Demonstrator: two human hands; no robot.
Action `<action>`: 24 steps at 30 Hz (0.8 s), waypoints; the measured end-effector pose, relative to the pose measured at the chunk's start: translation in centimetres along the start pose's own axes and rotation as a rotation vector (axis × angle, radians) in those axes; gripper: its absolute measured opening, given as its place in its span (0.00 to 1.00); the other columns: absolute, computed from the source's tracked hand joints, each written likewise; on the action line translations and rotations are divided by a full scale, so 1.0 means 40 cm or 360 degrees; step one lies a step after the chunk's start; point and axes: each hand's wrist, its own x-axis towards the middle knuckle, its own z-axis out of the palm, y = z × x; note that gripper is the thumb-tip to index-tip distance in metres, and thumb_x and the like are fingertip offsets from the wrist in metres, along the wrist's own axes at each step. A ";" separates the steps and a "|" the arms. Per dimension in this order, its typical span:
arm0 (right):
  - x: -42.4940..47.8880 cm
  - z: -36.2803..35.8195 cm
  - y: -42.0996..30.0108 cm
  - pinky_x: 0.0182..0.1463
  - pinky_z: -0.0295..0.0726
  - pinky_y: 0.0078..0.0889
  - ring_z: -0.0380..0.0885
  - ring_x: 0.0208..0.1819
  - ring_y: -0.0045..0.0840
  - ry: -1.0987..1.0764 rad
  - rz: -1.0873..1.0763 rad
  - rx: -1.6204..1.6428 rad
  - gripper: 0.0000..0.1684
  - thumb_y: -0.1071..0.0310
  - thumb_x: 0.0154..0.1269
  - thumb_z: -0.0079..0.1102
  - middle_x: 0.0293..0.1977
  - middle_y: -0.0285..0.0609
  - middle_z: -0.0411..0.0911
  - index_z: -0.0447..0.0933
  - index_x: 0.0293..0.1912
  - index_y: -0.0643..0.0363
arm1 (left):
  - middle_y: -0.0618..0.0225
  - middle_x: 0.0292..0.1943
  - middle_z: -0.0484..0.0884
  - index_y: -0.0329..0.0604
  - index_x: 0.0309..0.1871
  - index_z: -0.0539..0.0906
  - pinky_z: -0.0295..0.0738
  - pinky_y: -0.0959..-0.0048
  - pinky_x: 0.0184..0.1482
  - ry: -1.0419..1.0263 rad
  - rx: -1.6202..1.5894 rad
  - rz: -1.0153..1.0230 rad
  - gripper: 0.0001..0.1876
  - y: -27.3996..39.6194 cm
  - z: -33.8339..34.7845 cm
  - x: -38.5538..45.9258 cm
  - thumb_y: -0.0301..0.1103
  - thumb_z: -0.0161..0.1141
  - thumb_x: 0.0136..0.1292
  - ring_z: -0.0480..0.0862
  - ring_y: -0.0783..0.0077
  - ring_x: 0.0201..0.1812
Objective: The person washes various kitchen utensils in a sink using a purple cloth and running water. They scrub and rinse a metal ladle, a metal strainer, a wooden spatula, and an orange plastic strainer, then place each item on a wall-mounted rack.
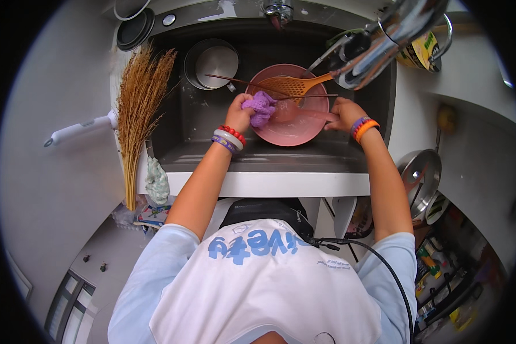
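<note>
My left hand [239, 114] grips a bunched purple cloth [260, 108] over the left side of a pink bowl [290, 136] in the dark sink. A pink, partly see-through ladle or spoon [289, 112] has its bowl against the cloth, and the fingers of my right hand [345, 114] close on its handle end. Behind it an orange slotted spatula [291, 86] rests across the pink bowl. Two thin brown chopsticks [236, 80] lie over the bowl too, one slanting left past its rim, the other reaching toward my right hand.
A metal cup or pot [217, 66] stands in the sink's back left. The chrome faucet [370, 51] looms at upper right. A straw brush [142, 107] and a pale green cloth [157, 180] lie on the left edge. A metal pan [428, 167] is at the right.
</note>
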 end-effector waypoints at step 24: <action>-0.154 0.180 -0.159 0.39 0.71 0.39 0.75 0.31 0.42 0.0080 0.0839 0.1045 0.24 0.53 0.65 0.41 0.24 0.49 0.76 0.75 0.25 0.61 | 0.52 0.35 0.80 0.41 0.38 0.80 0.72 0.62 0.43 -0.0697 0.1413 0.0661 0.10 -0.082 0.245 0.019 0.26 0.56 0.50 0.78 0.50 0.39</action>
